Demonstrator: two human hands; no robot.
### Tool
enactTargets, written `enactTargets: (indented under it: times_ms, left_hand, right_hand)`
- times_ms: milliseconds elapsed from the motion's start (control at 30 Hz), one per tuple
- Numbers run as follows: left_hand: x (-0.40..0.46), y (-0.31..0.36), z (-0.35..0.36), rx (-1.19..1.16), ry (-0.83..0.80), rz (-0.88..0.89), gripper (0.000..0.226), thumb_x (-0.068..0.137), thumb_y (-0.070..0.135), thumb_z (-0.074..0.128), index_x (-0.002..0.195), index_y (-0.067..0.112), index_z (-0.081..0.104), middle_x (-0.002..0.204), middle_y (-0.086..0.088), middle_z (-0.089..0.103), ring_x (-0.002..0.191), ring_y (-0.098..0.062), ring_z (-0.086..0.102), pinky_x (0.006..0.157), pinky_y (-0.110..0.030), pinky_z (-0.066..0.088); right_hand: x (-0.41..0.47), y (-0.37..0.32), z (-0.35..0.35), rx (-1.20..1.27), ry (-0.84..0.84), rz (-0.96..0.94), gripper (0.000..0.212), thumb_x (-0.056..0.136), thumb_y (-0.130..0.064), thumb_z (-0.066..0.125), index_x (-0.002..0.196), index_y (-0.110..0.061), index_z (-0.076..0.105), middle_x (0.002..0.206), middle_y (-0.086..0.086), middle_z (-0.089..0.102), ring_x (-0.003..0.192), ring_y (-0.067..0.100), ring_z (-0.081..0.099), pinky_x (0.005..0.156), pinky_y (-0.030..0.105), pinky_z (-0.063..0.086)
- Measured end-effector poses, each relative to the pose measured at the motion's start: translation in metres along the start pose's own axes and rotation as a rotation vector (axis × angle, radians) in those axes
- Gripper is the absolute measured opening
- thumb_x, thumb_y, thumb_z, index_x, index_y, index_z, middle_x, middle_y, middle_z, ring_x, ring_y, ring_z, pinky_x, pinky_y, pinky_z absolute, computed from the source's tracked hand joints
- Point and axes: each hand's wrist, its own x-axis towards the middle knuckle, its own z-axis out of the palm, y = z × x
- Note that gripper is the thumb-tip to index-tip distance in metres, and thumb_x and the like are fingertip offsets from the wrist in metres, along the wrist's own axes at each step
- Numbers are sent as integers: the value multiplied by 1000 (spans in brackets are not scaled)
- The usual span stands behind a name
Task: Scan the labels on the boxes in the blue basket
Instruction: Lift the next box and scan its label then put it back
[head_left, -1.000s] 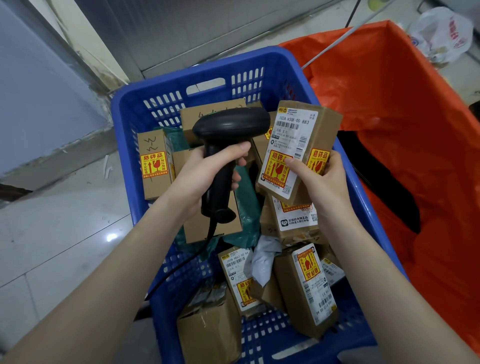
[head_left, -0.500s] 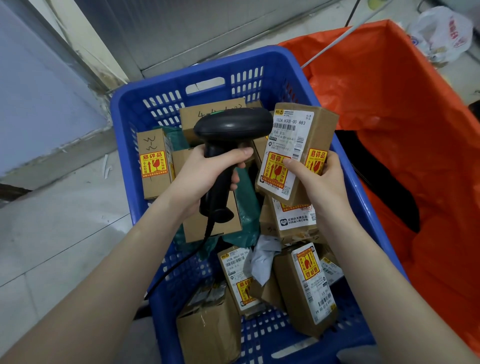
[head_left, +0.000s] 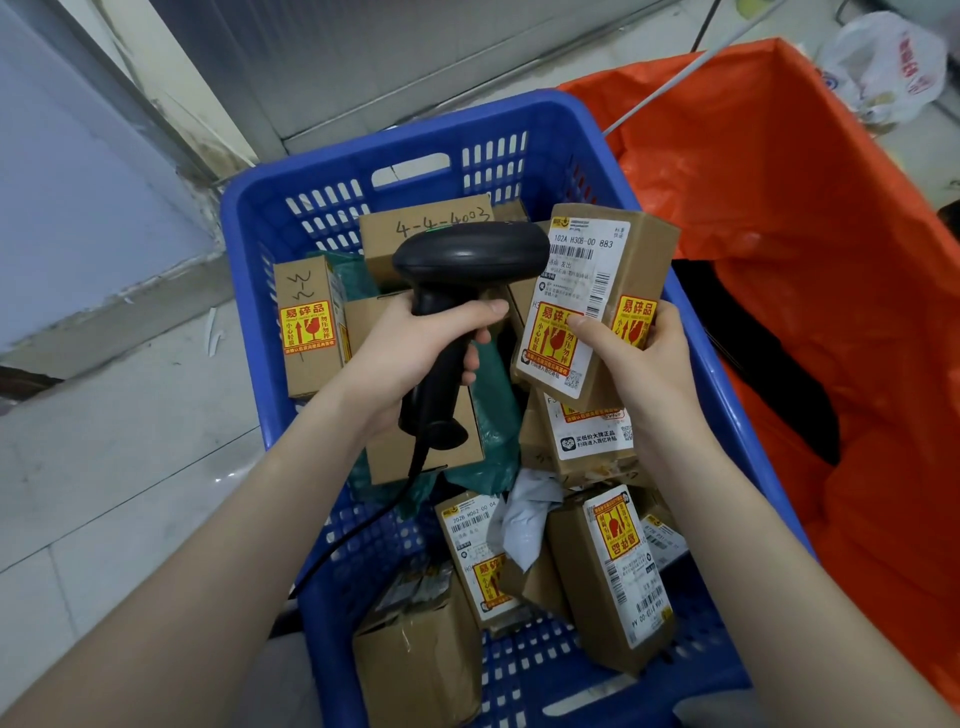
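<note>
Pale floor tiles surround a blue basket (head_left: 519, 124) heaped with taped cardboard boxes, with an orange bag (head_left: 779, 218) at its right. Above the basket, the right hand (head_left: 644, 364) grips a raised box (head_left: 623, 280), its white label (head_left: 571, 291) facing up, while the left hand (head_left: 415, 353) is closed around the handle of a black scanner (head_left: 467, 254) just beside that label. Scanning of this box appears under way; next, the beam likely must cross the barcode.
</note>
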Motion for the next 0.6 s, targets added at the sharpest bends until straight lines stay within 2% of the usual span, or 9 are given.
enactTargets:
  times_ms: [233,600]
  left_hand:
    - [0,0,0,32,-3,-17,16,82,23,69,70,14,61,53,7,58,46,-7,53,50,-21,48]
    - [3,-2,-2,8,28,-5,14,84,22,67,72,15,62,57,7,60,47,-7,53,49,-22,48]
  right_hand:
    - [0,1,0,2,-9,-6,48,80,-22,72,120,-22,45,98,-13,65,85,3,67,54,11,52]
    - [3,4,0,-5,0,0,42,81,-24,70,117,-24,48,104,-9,66,91,7,68,64,20,53]
